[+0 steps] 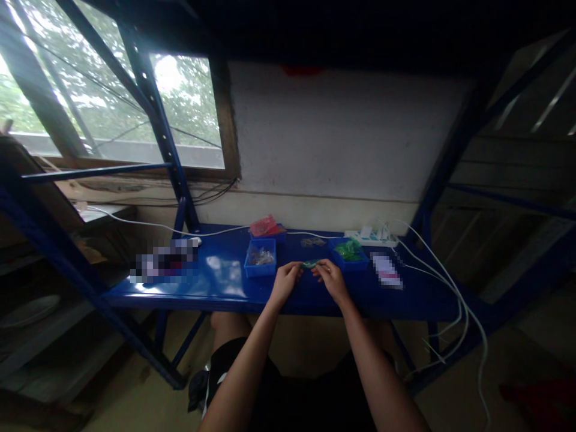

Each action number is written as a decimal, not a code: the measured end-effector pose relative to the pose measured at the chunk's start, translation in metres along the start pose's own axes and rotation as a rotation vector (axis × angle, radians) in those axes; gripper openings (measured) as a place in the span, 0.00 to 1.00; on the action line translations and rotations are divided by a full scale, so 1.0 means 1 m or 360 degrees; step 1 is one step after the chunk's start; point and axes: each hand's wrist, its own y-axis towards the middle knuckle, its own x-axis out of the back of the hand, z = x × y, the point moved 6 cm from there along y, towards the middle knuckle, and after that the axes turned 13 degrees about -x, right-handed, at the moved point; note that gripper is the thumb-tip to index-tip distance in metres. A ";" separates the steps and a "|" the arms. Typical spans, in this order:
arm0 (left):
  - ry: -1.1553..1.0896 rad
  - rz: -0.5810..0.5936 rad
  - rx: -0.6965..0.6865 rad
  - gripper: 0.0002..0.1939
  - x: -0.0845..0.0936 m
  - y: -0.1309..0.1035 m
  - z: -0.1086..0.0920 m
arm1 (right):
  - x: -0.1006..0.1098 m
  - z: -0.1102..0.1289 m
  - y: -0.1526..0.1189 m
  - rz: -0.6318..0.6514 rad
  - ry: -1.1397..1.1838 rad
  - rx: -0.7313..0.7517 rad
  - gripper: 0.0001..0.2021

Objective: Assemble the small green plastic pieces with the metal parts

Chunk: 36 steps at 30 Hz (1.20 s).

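Nearest the camera, the left hand [288, 281] and right hand [329, 277] are pinching a small green piece [309, 264] between them above the blue table [220, 279]. Blue bins [260, 269] [352, 264] are flanking it, a power strip [372, 238] is lying behind, and a window [186, 111] is lighting the room from the left.

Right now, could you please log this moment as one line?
left hand: on small green item | right hand: on same item | blue bin, green pieces: near right hand
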 end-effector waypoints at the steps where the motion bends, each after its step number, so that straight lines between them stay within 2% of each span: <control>1: 0.0001 -0.0007 0.0014 0.17 0.000 0.000 -0.001 | 0.000 0.001 0.000 -0.0004 0.0027 0.0005 0.13; 5: 0.0045 0.0018 -0.0009 0.17 0.001 -0.001 -0.003 | 0.001 0.003 0.001 0.0005 0.0047 0.0018 0.16; 10: 0.0035 0.0007 -0.0140 0.12 0.001 -0.001 -0.001 | -0.002 0.001 0.001 0.0070 -0.0020 0.0004 0.11; 16: -0.0051 -0.0079 -0.0111 0.21 0.003 0.001 0.004 | -0.002 -0.003 0.001 0.0065 -0.0015 0.0000 0.10; 22: 0.0010 -0.0012 -0.0071 0.15 0.002 0.001 0.005 | -0.002 -0.004 0.002 0.0071 -0.0018 0.0030 0.10; 24: 0.0004 -0.0010 -0.0055 0.14 0.002 0.001 0.006 | -0.002 -0.005 0.002 0.0066 0.0001 0.0034 0.12; 28: 0.0025 -0.0016 -0.0064 0.12 0.003 0.001 0.004 | 0.001 -0.005 0.003 -0.0010 0.0056 0.0028 0.24; 29: 0.0039 -0.0013 -0.0074 0.12 0.003 0.001 0.003 | 0.002 -0.005 0.003 -0.0019 0.0041 0.0032 0.24; 33: 0.0159 -0.0032 -0.0162 0.09 0.006 0.001 -0.002 | 0.006 0.001 0.004 -0.0135 -0.0168 0.0192 0.10; 36: 0.0228 -0.0082 -0.0174 0.10 0.008 0.002 -0.003 | 0.010 0.003 0.004 -0.0246 -0.0265 0.0245 0.09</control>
